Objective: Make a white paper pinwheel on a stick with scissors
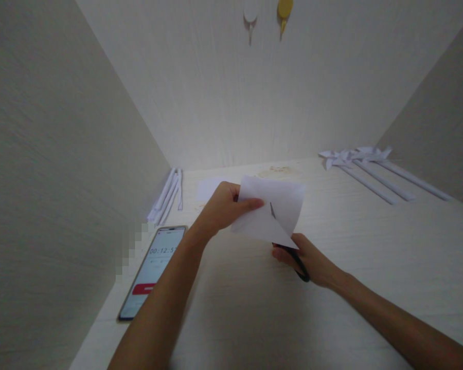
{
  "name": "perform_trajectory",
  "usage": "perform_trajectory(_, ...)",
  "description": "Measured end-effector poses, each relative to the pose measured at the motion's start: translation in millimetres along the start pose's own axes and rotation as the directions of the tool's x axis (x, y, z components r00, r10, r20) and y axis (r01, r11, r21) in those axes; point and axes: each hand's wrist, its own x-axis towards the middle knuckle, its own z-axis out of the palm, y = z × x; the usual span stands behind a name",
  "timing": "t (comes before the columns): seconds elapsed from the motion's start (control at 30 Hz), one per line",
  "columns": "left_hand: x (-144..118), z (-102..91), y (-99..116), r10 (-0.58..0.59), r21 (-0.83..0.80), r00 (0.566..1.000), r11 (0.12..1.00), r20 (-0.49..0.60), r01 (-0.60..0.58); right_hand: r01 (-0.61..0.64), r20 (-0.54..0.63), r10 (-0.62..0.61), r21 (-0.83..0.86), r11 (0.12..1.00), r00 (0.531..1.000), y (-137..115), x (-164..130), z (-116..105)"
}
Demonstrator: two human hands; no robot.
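A white sheet of paper (281,192) is held up above the table, slightly curved, with a cut running into it from its lower right corner. My left hand (229,205) pinches the sheet at its left side, thumb on top. In my right hand (301,259) is a pair of black-handled scissors (303,272), fingers closed round the handles. The blade tip shows through the cut near the middle of the sheet; the paper hides most of the blades.
Rolled white paper sticks (167,198) lie at the back left, near a phone (160,264) showing a running timer. Another paper (206,189) lies behind my left hand. Three paper pinwheels on sticks (386,180) rest at the back right. Two hooks (284,9) hang on the back wall.
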Motion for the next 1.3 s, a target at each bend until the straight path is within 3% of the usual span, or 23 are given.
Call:
perform_trajectory(0.53,-1.1,-0.4,5.4,-0.043,0.072,0.998,0.997,0.043,0.040,0.018,0.000,-0.018,-0.070,0.997,1.000,-2.2,0.0,-0.7)
perform_trajectory(0.73,-1.2,0.2,4.7,-0.017,0.108,0.998,0.994,0.053,0.011,-0.020,-0.063,0.014,-0.095,0.995,0.998,-1.7,-1.5,0.1)
perform_trajectory(0.87,-1.7,0.4,4.2,-0.032,0.086,0.999,0.996,0.033,0.029,-0.012,-0.028,0.010,-0.066,0.998,1.000,-1.7,-1.4,0.1)
perform_trajectory(1.0,-1.5,0.4,3.5,-0.027,0.086,0.999,0.996,0.019,0.025,-0.043,-0.005,0.042,-0.087,0.995,0.999,-1.7,-1.1,-0.6)
perform_trajectory(1.3,1.1,-0.7,0.1,0.042,0.210,0.999,0.977,0.010,-0.043,-0.134,-0.068,0.125,-0.164,0.977,0.990,2.2,2.7,-0.9)
